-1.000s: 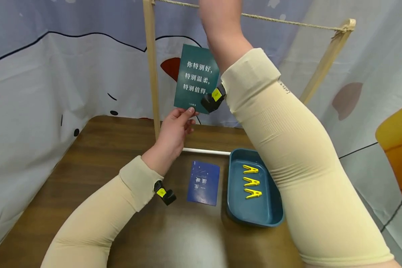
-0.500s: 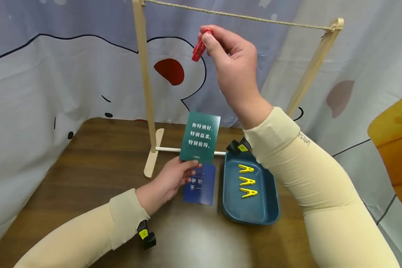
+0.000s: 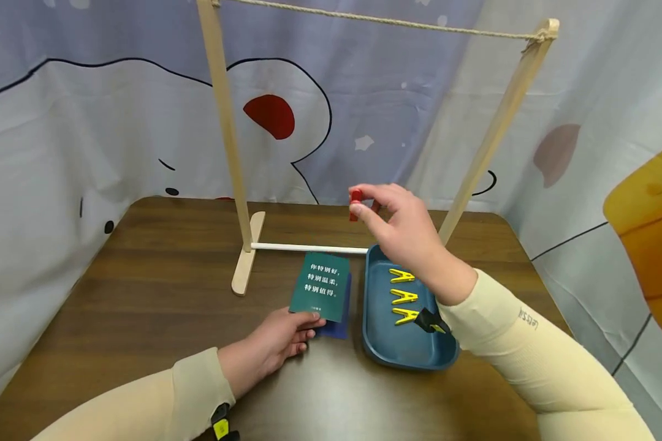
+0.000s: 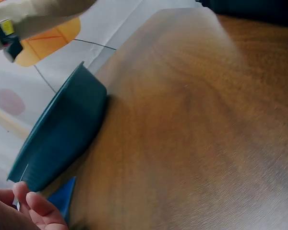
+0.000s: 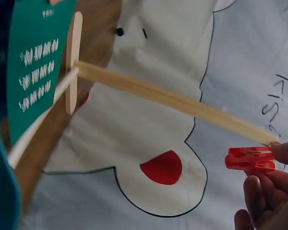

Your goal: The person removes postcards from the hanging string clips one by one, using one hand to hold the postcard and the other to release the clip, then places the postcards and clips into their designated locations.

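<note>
My left hand (image 3: 278,343) pinches the lower edge of a green card (image 3: 322,285) with white writing, thumb on top. Beneath it a blue card (image 3: 336,331) on the table is mostly covered in the head view. A red clothespin (image 5: 249,159) is pinched between the thumb and fingers of my right hand (image 3: 403,226), raised above the far end of a blue tray (image 3: 410,355). Inside that tray lie three yellow clothespins (image 3: 404,297) in a column.
A wooden frame stands at the back, its left post (image 3: 228,128) and right post (image 3: 493,135) joined by a rope (image 3: 386,22) on top and a white rod (image 3: 309,248) below. Behind the brown table (image 3: 143,294) hangs a patterned curtain (image 3: 116,135).
Both hands have come down from the rope: the left with the green card to just over the blue card, the right with the red clothespin toward the tray. The rope is bare now.
</note>
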Available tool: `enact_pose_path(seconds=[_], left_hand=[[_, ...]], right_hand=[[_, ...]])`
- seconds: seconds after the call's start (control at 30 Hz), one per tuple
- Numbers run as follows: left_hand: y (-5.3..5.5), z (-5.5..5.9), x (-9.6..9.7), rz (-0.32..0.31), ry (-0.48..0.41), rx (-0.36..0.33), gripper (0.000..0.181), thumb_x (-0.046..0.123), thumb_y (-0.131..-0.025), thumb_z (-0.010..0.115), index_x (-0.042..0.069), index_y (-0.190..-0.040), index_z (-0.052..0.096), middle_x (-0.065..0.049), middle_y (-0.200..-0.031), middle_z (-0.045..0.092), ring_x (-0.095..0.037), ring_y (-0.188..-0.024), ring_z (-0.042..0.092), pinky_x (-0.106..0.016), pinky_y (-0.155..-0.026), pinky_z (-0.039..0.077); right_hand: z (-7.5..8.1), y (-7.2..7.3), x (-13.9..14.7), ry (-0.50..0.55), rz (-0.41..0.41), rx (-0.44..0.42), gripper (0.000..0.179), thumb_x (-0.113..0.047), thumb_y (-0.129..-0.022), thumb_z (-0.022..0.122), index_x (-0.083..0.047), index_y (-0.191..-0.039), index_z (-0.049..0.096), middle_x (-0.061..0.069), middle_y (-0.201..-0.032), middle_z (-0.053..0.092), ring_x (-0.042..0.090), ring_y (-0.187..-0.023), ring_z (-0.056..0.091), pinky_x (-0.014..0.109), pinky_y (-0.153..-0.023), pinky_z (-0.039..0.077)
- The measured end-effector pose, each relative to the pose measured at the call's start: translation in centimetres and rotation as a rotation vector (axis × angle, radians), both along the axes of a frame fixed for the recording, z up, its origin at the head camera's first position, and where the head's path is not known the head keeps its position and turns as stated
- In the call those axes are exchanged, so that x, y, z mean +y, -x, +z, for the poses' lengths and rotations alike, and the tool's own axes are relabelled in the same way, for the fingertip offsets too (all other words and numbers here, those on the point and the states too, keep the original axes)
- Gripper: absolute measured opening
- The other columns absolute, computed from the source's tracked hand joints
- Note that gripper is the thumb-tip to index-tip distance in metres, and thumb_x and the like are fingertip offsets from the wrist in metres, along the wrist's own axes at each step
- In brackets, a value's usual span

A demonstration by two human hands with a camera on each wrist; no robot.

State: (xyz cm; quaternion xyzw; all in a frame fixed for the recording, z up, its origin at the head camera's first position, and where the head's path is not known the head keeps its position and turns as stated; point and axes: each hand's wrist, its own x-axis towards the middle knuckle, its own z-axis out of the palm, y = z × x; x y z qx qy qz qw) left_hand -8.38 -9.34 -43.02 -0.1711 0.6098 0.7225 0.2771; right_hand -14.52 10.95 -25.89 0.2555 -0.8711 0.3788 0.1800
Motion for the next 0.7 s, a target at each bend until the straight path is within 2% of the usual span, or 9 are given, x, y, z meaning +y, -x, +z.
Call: enact_pose_path(seconds=[0.23,0.3,0.4,0.5,0.53,0.6,0.67,0.7], left_hand=[[-0.7,-1.0,0.0,-0.017,-0.024,-0.067,0.025,0.02,-0.098,0.061,0.001,-0.114,0.057,-0.006,-0.101,0.075,-0.006,-0.064,0.056,-0.022,-0.056,0.044],[-1.0,-1.2,-0.3,-0.026,-0.037,-0.092,0.027,0.023,-0.098,0.062,0.002,-0.114,0.057,-0.006,-0.099,0.075,-0.005,-0.063,0.058,-0.022,-0.056,0.045],[-1.8,-1.3,-1.0,-0.078,-0.052,-0.134,0.033,0.035,-0.098,0.062,0.004,-0.109,0.056,-0.005,-0.095,0.075,-0.006,-0.064,0.059,-0.022,-0.055,0.046],[-2.4,-1.0,-1.8,-0.174,-0.045,-0.133,0.04,0.048,-0.097,0.059,0.008,-0.101,0.053,-0.003,-0.091,0.074,-0.008,-0.064,0.059,-0.022,-0.054,0.046],[-2.5,-0.8,-2.1,-0.208,-0.034,-0.11,0.043,0.05,-0.097,0.058,0.008,-0.1,0.053,-0.004,-0.091,0.074,-0.008,-0.064,0.059,-0.022,-0.054,0.046],[-2.7,-0.1,-2.8,-0.281,0.022,-0.013,0.045,0.051,-0.097,0.057,0.006,-0.099,0.056,-0.004,-0.09,0.073,-0.009,-0.065,0.059,-0.023,-0.054,0.045],[-2.6,0.8,-3.3,-0.343,0.154,0.151,0.041,0.047,-0.097,0.059,0.006,-0.096,0.059,-0.003,-0.087,0.072,-0.011,-0.066,0.058,-0.025,-0.055,0.045],[-2.4,1.2,-3.6,-0.376,0.257,0.246,0.038,0.045,-0.096,0.061,0.007,-0.096,0.061,-0.002,-0.085,0.071,-0.012,-0.065,0.059,-0.027,-0.055,0.045]], right_hand=[[-3.0,-3.2,2.8,-0.152,-0.048,-0.06,0.032,-0.02,-0.093,0.072,-0.01,-0.123,0.068,0.0,-0.103,0.069,0.018,-0.1,0.059,0.043,-0.098,0.036],[-3.8,-3.9,3.5,-0.172,-0.065,-0.086,0.034,-0.021,-0.092,0.072,-0.01,-0.124,0.067,0.001,-0.107,0.069,0.019,-0.102,0.06,0.045,-0.1,0.035],[-5.0,-5.3,4.6,-0.192,-0.111,-0.139,0.037,-0.022,-0.091,0.074,-0.01,-0.126,0.066,0.002,-0.111,0.069,0.021,-0.106,0.06,0.046,-0.102,0.035],[-6.3,-6.6,5.6,-0.212,-0.146,-0.171,0.039,-0.021,-0.09,0.075,-0.01,-0.126,0.066,0.004,-0.114,0.069,0.025,-0.109,0.06,0.046,-0.1,0.036],[-6.7,-7.0,5.9,-0.219,-0.156,-0.179,0.039,-0.021,-0.09,0.075,-0.009,-0.127,0.066,0.004,-0.114,0.069,0.026,-0.109,0.061,0.046,-0.1,0.036],[-7.4,-7.7,6.4,-0.231,-0.18,-0.192,0.04,-0.021,-0.09,0.075,-0.009,-0.127,0.066,0.004,-0.113,0.069,0.027,-0.109,0.061,0.046,-0.099,0.037],[-8.0,-8.2,6.7,-0.244,-0.199,-0.203,0.039,-0.021,-0.09,0.075,-0.008,-0.126,0.066,0.004,-0.111,0.07,0.028,-0.106,0.06,0.045,-0.096,0.037],[-8.2,-8.4,6.9,-0.253,-0.207,-0.211,0.039,-0.022,-0.09,0.075,-0.008,-0.125,0.067,0.003,-0.11,0.07,0.028,-0.105,0.06,0.046,-0.095,0.038]])
